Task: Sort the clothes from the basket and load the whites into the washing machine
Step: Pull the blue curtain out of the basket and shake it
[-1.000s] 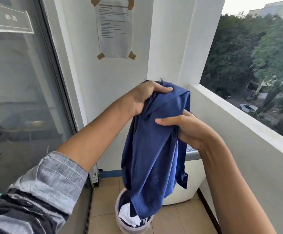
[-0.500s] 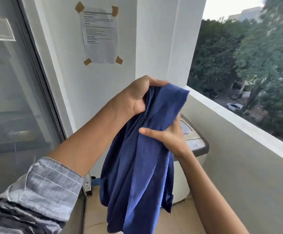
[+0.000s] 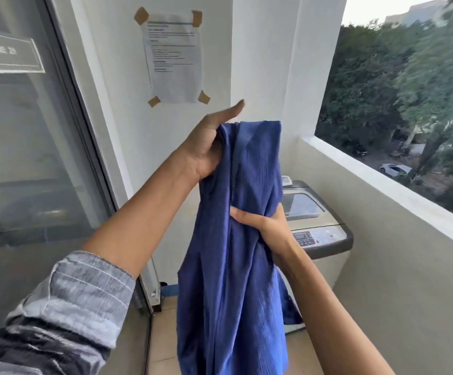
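Blue cloth, seemingly soft and light, hangs from the left hand at eleven o'clock, grip hidden behind it, while the right hand clenches its bunched middle, the surest hold.

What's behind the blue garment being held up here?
A top-loading washing machine, lid closed, with its control panel showing right of the blue garment. The cloth, gripped by the left hand and right hand, hides the machine's left side and much of the tiled floor.
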`<act>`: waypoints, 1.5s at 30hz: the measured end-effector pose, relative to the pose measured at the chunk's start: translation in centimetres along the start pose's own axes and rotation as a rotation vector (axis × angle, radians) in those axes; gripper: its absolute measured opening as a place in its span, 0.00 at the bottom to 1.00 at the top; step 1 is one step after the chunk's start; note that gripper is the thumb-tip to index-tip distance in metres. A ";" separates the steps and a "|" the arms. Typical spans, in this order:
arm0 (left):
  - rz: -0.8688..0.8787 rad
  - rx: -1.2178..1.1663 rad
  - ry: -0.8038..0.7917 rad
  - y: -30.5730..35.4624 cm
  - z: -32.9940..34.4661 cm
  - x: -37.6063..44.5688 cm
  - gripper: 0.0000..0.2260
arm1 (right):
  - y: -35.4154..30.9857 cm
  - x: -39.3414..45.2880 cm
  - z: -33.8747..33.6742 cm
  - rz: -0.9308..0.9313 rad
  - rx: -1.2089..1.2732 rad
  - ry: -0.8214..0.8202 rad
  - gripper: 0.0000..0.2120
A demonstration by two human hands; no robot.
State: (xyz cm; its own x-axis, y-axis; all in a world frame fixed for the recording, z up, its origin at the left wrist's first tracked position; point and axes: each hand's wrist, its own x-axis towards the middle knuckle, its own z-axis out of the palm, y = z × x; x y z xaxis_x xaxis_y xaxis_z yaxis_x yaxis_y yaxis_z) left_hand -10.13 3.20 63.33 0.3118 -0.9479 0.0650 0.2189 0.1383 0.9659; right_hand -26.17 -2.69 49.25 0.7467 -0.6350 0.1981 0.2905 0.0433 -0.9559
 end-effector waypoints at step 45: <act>-0.598 0.194 0.209 -20.3 -3.1 0.1 0.10 | 5.9 3.2 -10.9 0.253 -0.372 -0.065 0.36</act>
State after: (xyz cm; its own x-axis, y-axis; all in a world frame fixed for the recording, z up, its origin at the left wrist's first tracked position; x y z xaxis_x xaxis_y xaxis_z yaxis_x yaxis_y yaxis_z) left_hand -11.70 1.21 42.99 0.3655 -0.7671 -0.5272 0.2453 -0.4670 0.8495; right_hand -28.59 -12.82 41.91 0.8061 -0.5897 -0.0494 -0.1312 -0.0967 -0.9866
